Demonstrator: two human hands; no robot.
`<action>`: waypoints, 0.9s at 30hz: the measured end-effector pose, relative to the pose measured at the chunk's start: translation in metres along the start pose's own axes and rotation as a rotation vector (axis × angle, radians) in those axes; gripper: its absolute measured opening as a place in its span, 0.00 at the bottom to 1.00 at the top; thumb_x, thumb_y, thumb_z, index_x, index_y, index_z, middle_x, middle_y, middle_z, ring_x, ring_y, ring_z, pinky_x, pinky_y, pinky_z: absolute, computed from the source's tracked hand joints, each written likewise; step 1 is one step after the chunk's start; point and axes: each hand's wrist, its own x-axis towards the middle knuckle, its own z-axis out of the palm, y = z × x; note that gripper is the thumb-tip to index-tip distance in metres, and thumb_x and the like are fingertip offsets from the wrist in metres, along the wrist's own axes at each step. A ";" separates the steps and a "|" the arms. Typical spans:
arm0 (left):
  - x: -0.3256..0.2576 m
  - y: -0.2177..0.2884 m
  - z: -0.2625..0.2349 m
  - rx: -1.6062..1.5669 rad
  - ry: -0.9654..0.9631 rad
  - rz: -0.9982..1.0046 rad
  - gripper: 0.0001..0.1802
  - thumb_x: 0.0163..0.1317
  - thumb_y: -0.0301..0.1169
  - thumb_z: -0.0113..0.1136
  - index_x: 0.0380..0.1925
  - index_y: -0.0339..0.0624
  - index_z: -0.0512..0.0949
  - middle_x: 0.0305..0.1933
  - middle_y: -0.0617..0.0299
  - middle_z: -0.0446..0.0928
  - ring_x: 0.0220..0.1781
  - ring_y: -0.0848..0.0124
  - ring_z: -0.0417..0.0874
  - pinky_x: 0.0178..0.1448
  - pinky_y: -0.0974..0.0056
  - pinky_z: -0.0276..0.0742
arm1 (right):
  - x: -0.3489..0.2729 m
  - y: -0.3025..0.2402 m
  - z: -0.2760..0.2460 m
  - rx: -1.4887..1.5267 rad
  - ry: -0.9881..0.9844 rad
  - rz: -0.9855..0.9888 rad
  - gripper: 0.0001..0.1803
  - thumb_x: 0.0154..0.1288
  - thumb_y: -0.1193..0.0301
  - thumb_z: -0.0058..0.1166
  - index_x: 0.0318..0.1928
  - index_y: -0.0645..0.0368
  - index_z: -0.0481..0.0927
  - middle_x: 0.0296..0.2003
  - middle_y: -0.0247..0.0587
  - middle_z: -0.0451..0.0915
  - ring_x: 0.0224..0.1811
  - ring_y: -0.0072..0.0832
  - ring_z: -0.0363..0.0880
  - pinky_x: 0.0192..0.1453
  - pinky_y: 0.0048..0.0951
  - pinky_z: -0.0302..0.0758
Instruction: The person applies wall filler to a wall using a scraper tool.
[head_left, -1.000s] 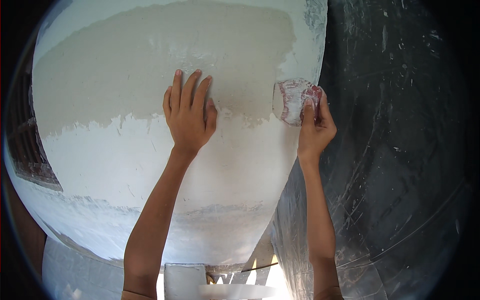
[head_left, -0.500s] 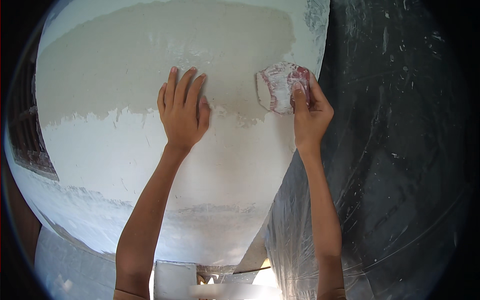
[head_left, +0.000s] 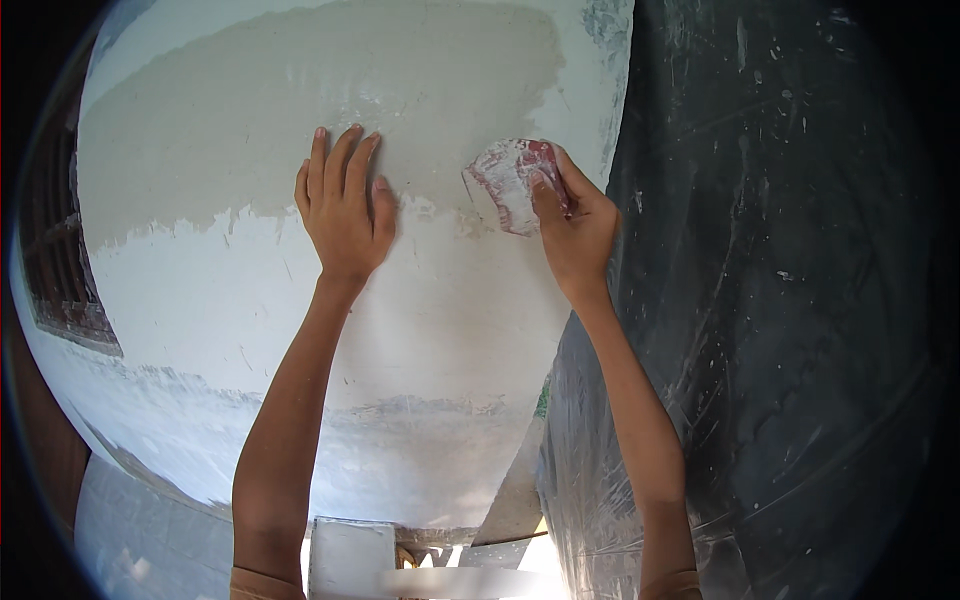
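My left hand (head_left: 345, 210) rests on the white wall (head_left: 270, 310), its fingers stretched out across the lower edge of a damp beige-grey patch (head_left: 230, 130). In my right hand (head_left: 575, 220) is a flat red piece (head_left: 510, 185), heavily smeared with white paste. The thumb presses on its near face, and the other fingers lie partly hidden behind it. This piece is held close against the wall near the patch's lower right edge; whether it touches is hard to tell.
Dark plastic sheeting (head_left: 770, 250), speckled with white, hangs along the wall's right edge. A brown barred window (head_left: 62, 240) sits at far left. Below, a pale box-like object (head_left: 352, 560) stands between my forearms.
My right hand has moved left along the wall with the red piece, and the piece has tilted. My left hand has shifted slightly left in view, still spread.
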 end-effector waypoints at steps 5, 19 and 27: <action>-0.002 0.000 -0.003 0.015 -0.023 0.010 0.23 0.64 0.33 0.45 0.59 0.44 0.72 0.66 0.59 0.70 0.75 0.54 0.58 0.72 0.49 0.49 | 0.008 0.004 -0.027 0.060 0.342 0.022 0.21 0.63 0.80 0.57 0.56 0.72 0.76 0.44 0.50 0.84 0.44 0.22 0.81 0.50 0.21 0.75; -0.001 0.001 0.003 0.008 0.015 -0.028 0.27 0.59 0.33 0.47 0.60 0.49 0.73 0.67 0.61 0.69 0.74 0.53 0.59 0.73 0.46 0.49 | -0.006 -0.010 -0.010 0.306 0.366 0.116 0.21 0.65 0.81 0.55 0.58 0.73 0.74 0.47 0.45 0.83 0.47 0.19 0.79 0.53 0.20 0.75; -0.004 -0.001 0.000 0.025 -0.011 -0.032 0.27 0.61 0.32 0.47 0.63 0.48 0.71 0.69 0.61 0.67 0.76 0.55 0.56 0.74 0.47 0.45 | 0.011 -0.008 -0.014 0.033 0.260 -0.019 0.21 0.64 0.81 0.55 0.59 0.70 0.75 0.47 0.47 0.83 0.47 0.21 0.80 0.53 0.23 0.76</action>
